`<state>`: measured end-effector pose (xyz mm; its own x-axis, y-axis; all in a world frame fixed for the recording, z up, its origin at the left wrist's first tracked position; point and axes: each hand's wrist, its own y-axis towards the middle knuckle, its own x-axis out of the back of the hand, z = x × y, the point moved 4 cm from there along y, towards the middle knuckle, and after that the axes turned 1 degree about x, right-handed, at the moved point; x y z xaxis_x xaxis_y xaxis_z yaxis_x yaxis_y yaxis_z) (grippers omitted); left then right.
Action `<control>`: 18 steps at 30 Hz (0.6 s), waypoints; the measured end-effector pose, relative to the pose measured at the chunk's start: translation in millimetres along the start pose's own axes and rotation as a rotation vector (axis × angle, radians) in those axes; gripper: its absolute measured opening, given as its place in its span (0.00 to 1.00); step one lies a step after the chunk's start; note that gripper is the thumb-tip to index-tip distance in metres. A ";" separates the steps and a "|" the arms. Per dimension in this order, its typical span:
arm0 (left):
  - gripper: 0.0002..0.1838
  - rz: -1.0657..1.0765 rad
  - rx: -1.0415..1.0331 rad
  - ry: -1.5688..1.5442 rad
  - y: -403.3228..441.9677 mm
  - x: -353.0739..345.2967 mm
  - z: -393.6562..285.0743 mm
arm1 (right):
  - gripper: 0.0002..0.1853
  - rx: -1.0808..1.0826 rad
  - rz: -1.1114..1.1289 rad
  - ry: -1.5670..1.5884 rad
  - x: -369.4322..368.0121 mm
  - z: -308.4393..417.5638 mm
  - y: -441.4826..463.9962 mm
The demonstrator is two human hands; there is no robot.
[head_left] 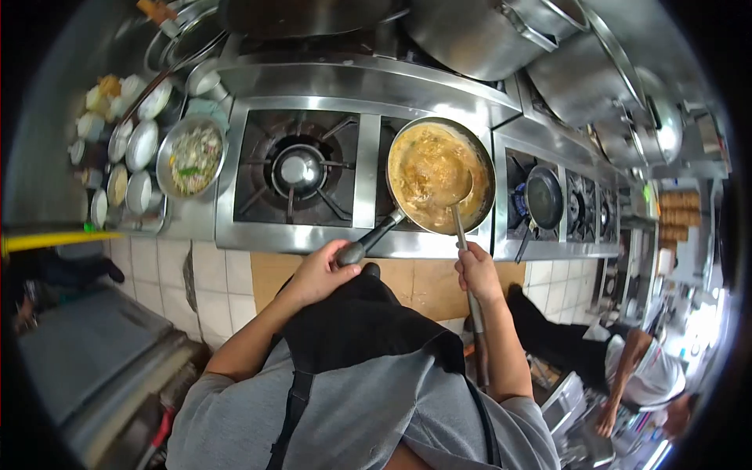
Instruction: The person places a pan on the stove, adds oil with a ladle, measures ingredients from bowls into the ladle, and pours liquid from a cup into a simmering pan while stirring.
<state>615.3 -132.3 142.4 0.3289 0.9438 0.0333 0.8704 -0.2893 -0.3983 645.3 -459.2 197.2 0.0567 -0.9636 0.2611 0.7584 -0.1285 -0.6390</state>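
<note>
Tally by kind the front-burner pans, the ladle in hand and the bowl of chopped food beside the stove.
Pans: 2 (large pan, small dark pan)
Ladles: 1 (long ladle in the right hand)
Bowls: 1 (metal bowl)
Total: 4

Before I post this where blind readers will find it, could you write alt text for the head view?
Left hand grips the handle of a pan of brownish, saucy food over a stove; right hand holds a ladle in it. A bowl of chopped ingredients sits at left.
</note>
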 end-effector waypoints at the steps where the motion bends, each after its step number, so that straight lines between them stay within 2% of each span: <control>1: 0.28 -0.065 0.008 -0.040 -3.7 -3.9 0.2 | 0.15 0.000 0.037 -0.019 6.8 0.8 4.9; 4: 0.28 -0.209 0.007 -0.098 -17.5 -18.0 8.2 | 0.16 0.054 0.059 -0.184 17.0 3.4 5.3; 5: 0.27 -0.284 -0.009 -0.120 -18.5 -20.1 9.4 | 0.17 0.089 0.031 -0.358 27.1 2.8 5.4; 6: 0.27 -0.299 -0.008 -0.121 -18.9 -24.1 11.4 | 0.17 0.096 0.044 -0.362 37.0 -0.6 8.6; 8: 0.27 -0.384 -0.063 -0.221 -24.1 -28.8 7.6 | 0.19 0.614 -0.286 -1.144 53.4 8.8 3.3; 12: 0.27 -0.452 -0.103 -0.206 -27.3 -34.5 5.9 | 0.21 0.749 -0.458 -1.331 64.1 27.7 22.8; 13: 0.28 -0.389 -0.060 -0.203 -30.3 -34.4 0.6 | 0.21 0.690 -0.420 -1.328 61.8 26.0 29.9; 15: 0.28 -0.430 -0.056 -0.159 -30.1 -35.1 3.7 | 0.19 0.584 -0.300 -1.204 52.3 19.2 45.8; 16: 0.27 -0.438 -0.050 -0.124 -29.4 -35.5 4.0 | 0.19 0.616 -0.274 -1.202 46.2 20.4 49.9; 18: 0.27 -0.451 -0.008 -0.095 -31.2 -34.5 2.4 | 0.15 0.155 0.134 -0.287 37.0 1.5 60.7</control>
<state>575.9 -155.4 151.4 -0.1183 0.9860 0.1173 0.9217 0.1530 -0.3563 694.3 -502.3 169.1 0.3259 -0.8617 0.3888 0.8202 0.0532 -0.5696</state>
